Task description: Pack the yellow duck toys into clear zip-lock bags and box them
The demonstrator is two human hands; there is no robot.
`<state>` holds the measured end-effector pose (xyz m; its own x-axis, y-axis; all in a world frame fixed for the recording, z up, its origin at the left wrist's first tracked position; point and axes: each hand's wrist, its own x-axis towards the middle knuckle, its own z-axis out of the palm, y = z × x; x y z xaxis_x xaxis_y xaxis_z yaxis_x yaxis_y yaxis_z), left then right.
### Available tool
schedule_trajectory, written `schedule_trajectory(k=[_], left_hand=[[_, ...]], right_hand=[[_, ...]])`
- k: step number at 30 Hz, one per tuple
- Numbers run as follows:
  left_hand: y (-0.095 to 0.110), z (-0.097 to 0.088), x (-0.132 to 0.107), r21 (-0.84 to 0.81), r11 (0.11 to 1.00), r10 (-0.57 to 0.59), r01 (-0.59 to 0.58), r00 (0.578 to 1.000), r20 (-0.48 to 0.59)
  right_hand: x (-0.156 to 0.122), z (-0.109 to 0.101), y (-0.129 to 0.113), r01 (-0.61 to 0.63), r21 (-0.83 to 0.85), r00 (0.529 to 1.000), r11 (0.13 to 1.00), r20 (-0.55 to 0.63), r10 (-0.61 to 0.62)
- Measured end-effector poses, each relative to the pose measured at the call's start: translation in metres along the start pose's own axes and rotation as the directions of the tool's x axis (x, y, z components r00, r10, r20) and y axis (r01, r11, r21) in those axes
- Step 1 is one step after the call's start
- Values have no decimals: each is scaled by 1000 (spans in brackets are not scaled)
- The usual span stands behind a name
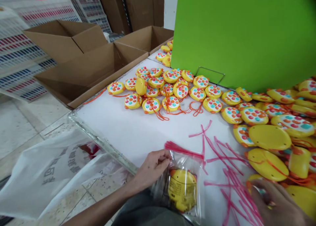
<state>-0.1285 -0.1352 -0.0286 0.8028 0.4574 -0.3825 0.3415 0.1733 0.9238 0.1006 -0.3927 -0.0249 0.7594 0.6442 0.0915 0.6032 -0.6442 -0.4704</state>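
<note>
My left hand [155, 165] pinches the upper left edge of a clear plastic bag [199, 189] at the table's near edge. Inside the bag lies a yellow oval toy [182, 189], its plain back with small dark print facing up. Pink strips [184, 150] run along the bag's top. On the right, my right hand [278, 203] curls over a yellow toy with orange, white and teal parts, mostly covered by the fingers and slightly blurred. Beside that hand lie more yellow toys [268, 165], some with white tops and coloured dots, others turned over.
Loose pink strips [230, 183] are scattered between my hands. More dotted toys with orange cords [150, 104] spread across the white table [111, 120]. A green panel [237, 38] stands behind. Open cardboard boxes [93, 71] and a white sack [49, 176] are at the left.
</note>
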Motion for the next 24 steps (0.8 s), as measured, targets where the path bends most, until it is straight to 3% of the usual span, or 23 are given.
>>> schedule_trajectory(k=[3,6,11,15,20,24], left_hand=[[-1,2,-1,-45,999,3,-3,1000,-8],[-1,3,0,-76,997,7,-8,1000,-15],[-4,2,0,-138,990,-7,6,1000,-8],[-6,-1,0,-198,980,-34,27,999,-33],[-6,-5,1,-131,989,-82,70,992,-91],[-12,-1,0,-97,993,-81,71,992,-98]], right_hand=[[11,23,-53,58,99,987,993,142,-72],[25,44,-89,-42,244,933,969,356,-50],[38,68,-91,-243,430,819,869,572,-54],[34,66,-82,-252,524,816,814,567,-112],[25,57,-85,-141,527,856,838,490,-164],[21,60,-92,-35,507,850,861,468,-241]])
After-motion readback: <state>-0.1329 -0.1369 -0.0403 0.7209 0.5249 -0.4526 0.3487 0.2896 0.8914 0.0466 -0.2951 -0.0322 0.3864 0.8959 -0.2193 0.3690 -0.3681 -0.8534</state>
